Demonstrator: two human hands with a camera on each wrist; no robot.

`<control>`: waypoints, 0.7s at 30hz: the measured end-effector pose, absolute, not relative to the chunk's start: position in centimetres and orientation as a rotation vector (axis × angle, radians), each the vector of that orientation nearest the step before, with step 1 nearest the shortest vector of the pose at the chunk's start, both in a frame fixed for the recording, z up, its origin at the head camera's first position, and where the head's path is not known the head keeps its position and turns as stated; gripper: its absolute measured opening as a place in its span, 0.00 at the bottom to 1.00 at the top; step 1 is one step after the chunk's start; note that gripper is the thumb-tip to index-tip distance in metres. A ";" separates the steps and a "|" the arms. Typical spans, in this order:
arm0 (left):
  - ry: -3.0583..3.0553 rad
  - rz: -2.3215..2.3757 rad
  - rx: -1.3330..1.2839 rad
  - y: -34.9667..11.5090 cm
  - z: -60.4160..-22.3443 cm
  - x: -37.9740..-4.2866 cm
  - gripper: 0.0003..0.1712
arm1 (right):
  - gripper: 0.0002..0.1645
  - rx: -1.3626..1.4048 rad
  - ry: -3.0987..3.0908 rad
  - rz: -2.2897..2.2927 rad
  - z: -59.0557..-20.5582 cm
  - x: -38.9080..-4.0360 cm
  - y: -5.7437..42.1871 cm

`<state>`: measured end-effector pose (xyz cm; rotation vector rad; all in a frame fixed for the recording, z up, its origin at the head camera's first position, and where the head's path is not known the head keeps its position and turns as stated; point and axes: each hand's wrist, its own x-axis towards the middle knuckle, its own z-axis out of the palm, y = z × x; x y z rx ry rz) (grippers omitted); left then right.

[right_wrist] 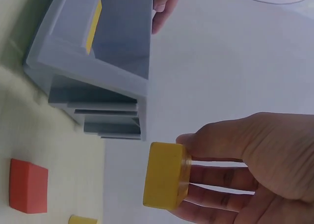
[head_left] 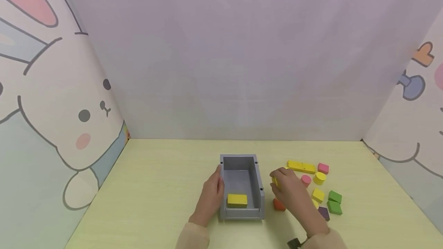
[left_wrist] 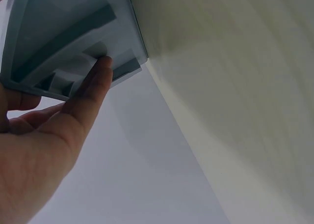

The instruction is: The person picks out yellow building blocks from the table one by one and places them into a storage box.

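A grey plastic storage bin (head_left: 242, 213) stands on the table, with a yellow rectangular block (head_left: 237, 201) lying inside near its front wall. My left hand (head_left: 212, 193) holds the bin by its left wall; in the left wrist view one finger (left_wrist: 98, 79) lies along the ribbed outer side. Just right of the bin, my right hand (head_left: 290, 188) pinches another yellow block (right_wrist: 164, 176) between thumb and fingers. The right wrist view shows this block raised beside the bin. Below that hand, a red block (right_wrist: 28, 187) sits on the table.
Right of my right hand lie a long yellow block (head_left: 301, 166), a pink block (head_left: 323, 168), a pink cylinder (head_left: 306, 180), a yellow cylinder (head_left: 320, 178), green blocks (head_left: 334, 207), a yellow block (head_left: 318, 195) and a dark purple block (head_left: 323, 213). A pale curtain (head_left: 242, 68) hangs behind the table.
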<state>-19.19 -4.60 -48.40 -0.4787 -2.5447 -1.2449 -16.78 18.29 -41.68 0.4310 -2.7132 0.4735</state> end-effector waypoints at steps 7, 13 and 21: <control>-2.551 -1.238 -0.470 -4.6 -48.4 -19.3 0.24 | 0.13 0.498 -2.654 0.491 -40.9 -17.2 16.7; -2.526 -1.223 -0.480 -4.6 -48.5 -19.3 0.24 | 0.13 0.547 -2.617 0.492 -40.7 -17.5 15.2; -2.525 -1.221 -0.482 -4.7 -48.5 -19.3 0.24 | 0.13 0.608 -2.602 0.515 -40.9 -17.8 13.5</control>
